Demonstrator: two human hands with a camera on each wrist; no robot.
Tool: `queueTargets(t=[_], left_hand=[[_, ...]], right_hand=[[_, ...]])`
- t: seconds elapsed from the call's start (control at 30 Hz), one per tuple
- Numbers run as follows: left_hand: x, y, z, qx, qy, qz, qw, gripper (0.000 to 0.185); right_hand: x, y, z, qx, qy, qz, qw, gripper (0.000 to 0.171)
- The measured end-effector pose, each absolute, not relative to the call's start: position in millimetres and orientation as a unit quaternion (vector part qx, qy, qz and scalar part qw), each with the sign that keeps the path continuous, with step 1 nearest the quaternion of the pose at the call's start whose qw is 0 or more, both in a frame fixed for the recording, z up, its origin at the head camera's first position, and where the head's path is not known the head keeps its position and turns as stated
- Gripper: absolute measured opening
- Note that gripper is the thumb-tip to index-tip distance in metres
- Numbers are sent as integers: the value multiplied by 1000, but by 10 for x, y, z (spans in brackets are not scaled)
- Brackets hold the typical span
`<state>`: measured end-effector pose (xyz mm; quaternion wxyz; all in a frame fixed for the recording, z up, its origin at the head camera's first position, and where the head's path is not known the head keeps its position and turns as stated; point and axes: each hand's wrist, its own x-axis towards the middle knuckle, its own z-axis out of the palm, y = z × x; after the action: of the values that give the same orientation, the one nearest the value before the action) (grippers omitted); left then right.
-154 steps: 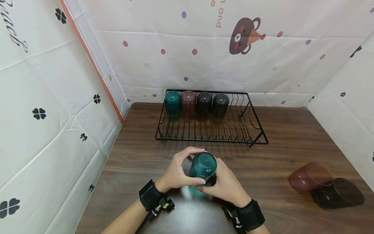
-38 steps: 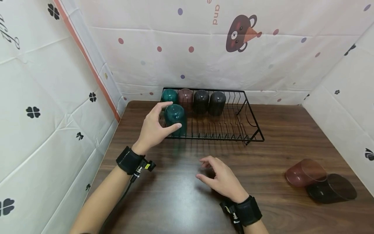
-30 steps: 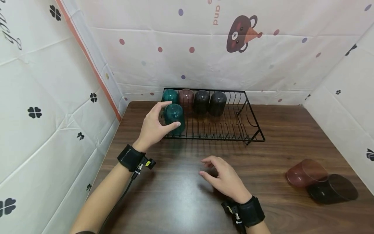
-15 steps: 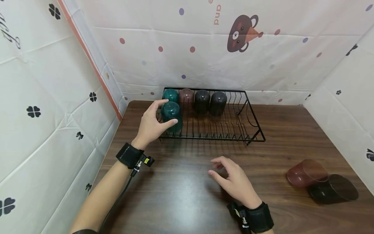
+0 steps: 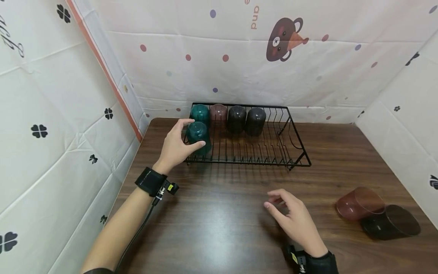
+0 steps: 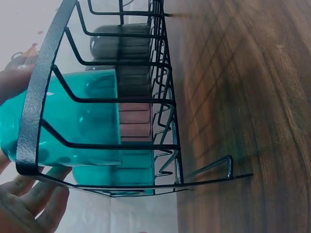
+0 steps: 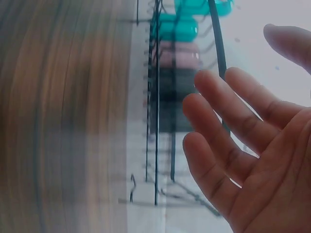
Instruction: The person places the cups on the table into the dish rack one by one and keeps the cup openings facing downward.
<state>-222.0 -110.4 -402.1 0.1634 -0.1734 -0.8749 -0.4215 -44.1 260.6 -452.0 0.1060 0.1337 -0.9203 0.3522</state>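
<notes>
Head view: left hand point(image 5: 176, 146) fingers clamp a teal cup point(image 5: 197, 136), inverted in the rack point(image 5: 291, 161); four cups already stand there. Right hand point(image 5: 295, 222) hovers, fingers apart; judged remaining: two cups point(image 5: 376, 215) lying on the bench point(image 5: 219, 224).

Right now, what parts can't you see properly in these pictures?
- Right wrist view: table is a motion blur.
- Head view: left hand hides the near side of its teal cup.
- Head view: the red cup hides part of the dark cup.
- Left wrist view: rack wires cross the cups.
</notes>
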Motion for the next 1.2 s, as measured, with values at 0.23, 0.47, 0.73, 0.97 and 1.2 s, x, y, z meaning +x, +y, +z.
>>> queueTargets(t=[0.23, 0.47, 0.73, 0.97, 1.2], left_hand=[[-2232, -1134, -4099, -184, -881, -408, 152, 76], [-2218, -1163, -4131, -183, -888, -400, 134, 76], [-2207, -1181, -4165, -180, -890, -395, 139, 77], [-2221, -1179, -4167, -182, -895, -385, 132, 75], [-2213, -1179, -4171, -180, -895, -387, 128, 75]], right_hand=[[-358, 2870, -4490, 103, -921, 344, 150, 23], [-269, 3090, -4433, 43, -917, 343, 197, 21], [-173, 3312, -4380, -42, -897, 320, 302, 25], [-69, 3510, -4368, -146, -876, 267, 374, 39], [-20, 3633, -4399, -240, -872, 240, 353, 47]])
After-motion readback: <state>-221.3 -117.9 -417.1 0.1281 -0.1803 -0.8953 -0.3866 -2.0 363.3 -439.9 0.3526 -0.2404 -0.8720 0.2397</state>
